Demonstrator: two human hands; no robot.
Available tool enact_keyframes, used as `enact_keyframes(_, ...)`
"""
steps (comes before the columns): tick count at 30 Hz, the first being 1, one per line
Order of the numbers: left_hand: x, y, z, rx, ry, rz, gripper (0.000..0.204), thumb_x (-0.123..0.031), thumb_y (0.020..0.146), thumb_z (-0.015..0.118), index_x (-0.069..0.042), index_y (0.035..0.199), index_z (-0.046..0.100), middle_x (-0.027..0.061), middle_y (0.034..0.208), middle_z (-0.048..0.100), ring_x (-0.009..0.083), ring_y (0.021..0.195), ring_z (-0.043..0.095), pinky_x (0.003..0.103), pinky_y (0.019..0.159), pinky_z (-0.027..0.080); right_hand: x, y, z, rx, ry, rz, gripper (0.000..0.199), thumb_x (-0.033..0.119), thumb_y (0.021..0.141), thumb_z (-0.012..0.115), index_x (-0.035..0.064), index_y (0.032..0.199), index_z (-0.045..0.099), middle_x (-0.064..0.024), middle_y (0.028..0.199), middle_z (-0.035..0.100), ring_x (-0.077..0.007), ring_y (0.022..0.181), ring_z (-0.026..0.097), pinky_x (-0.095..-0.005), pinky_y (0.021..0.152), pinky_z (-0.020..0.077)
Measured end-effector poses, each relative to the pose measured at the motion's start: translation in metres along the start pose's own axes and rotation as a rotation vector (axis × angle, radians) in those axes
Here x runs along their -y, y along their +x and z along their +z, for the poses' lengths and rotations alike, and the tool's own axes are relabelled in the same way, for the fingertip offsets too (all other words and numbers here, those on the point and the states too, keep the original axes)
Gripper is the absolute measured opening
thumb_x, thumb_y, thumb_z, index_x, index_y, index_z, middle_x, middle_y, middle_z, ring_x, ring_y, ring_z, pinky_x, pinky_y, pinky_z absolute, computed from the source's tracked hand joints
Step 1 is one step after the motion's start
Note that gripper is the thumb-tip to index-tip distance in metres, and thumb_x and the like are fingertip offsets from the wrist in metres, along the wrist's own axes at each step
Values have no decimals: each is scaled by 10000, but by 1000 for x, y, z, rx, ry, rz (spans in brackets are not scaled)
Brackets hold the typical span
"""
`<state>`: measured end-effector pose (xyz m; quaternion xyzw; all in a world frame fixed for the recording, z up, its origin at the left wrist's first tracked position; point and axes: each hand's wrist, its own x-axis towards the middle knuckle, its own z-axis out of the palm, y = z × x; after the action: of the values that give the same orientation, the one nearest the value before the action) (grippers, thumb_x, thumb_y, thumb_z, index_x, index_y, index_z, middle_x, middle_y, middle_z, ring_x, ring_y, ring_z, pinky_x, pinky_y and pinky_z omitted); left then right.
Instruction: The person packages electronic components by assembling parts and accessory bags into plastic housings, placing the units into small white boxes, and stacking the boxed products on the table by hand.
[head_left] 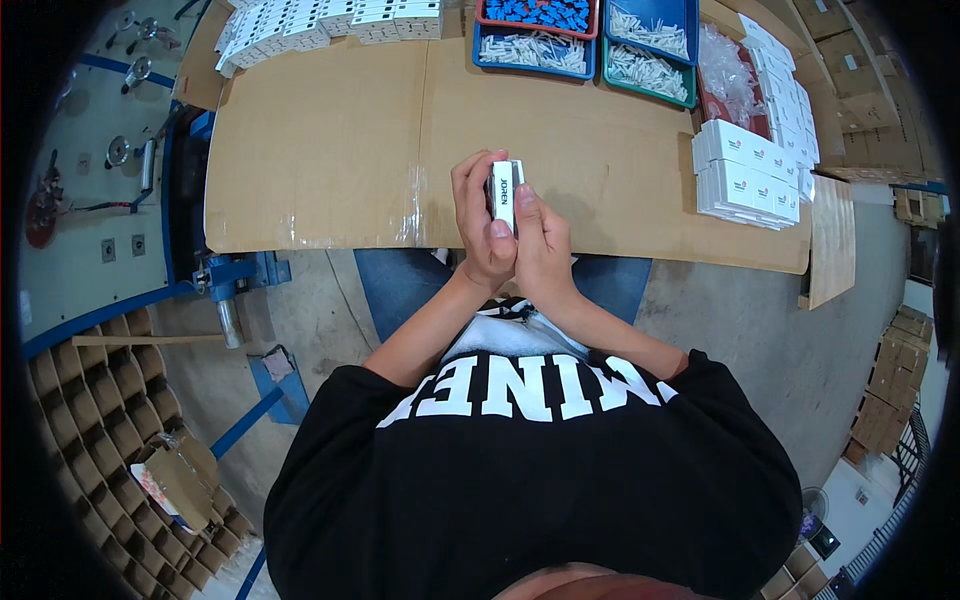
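Between my two hands, near the front edge of the cardboard-covered table (330,170), is a small white box (503,192) with dark print on its narrow side, held upright. My left hand (480,220) wraps round it from the left, thumb across its lower end. My right hand (540,235) closes on it from the right, its thumb lying along the edge. A dark strip shows beside the white side. Most of the box's other faces are hidden by my fingers and palms.
White boxes (330,22) stand in rows at the far left. Trays of blue pieces (535,12) and white sticks (530,52) sit at the back, with a green tray (648,72) beside them. Stacked white boxes (745,175) and clear plastic bags (728,75) are at right.
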<state>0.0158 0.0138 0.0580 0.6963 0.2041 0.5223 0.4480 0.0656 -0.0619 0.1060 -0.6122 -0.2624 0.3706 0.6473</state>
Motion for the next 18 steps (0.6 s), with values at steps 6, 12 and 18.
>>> enact_keyframes(6, 3, 12, 1, 89, -58, -161, 825, -522, 948, 474, 72, 1501, 324, 256, 1349, 418, 356, 1254, 440, 440, 1057, 385, 15, 27, -20, 55, 97, 230, 551, 413, 1101, 402, -39, 1363, 574, -94, 1178, 662, -148, 1091, 599, -297, 915, 490)
enact_keyframes(12, 5, 13, -8, 152, -366, -412, 742, -414, 1071, 423, -51, 1622, 83, 186, 1465, 405, 294, 1285, 485, 383, 1095, 384, 18, 48, -66, 409, -186, 244, 654, 464, 1026, 553, -2, 1476, 459, -167, 1398, 548, -259, 1276, 548, -383, 1041, 458)
enact_keyframes(18, -7, 10, 1, 178, -722, -840, 706, -540, 1074, 341, -61, 1583, 238, 147, 1388, 528, 225, 1179, 608, 353, 992, 499, 13, 50, -70, 315, -745, -573, 946, 472, 805, 792, 64, 1548, 371, -222, 1514, 430, -393, 1385, 454, -462, 1136, 380)
